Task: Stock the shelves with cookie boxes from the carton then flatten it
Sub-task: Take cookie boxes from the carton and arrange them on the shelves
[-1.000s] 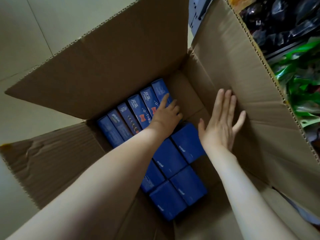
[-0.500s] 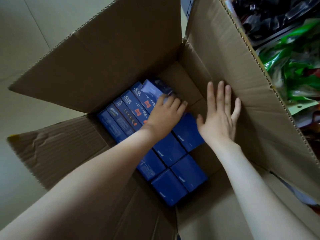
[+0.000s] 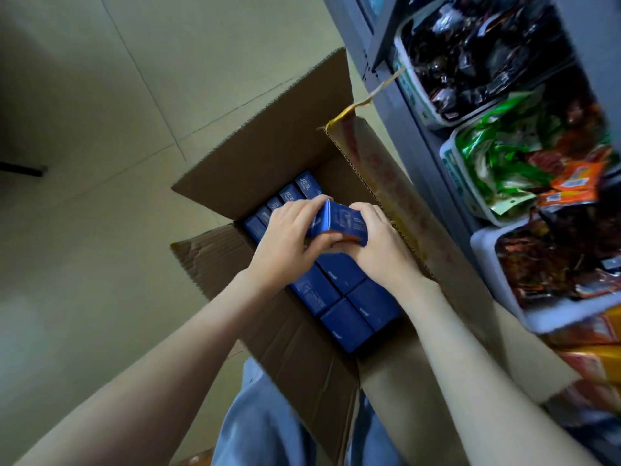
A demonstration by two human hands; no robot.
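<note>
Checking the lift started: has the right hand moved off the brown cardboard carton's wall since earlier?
Yes: the right hand left the brown cardboard carton wall, moving leftward to grip the raised blue cookie box.

Left arm [image 3: 161,358]: bare along its whole visible length, from wrist to the lower left of the view.
Right arm [image 3: 470,348]: bare likewise, from wrist to the lower right.
Left grip [image 3: 285,237]: a bare hand, fingers uncovered.
Right grip [image 3: 379,250]: a bare hand, fingers uncovered.
Trousers [image 3: 262,425]: pale blue-grey cloth, soft and loosely folded, showing between the two arms; the weave is too blurred to tell.
</note>
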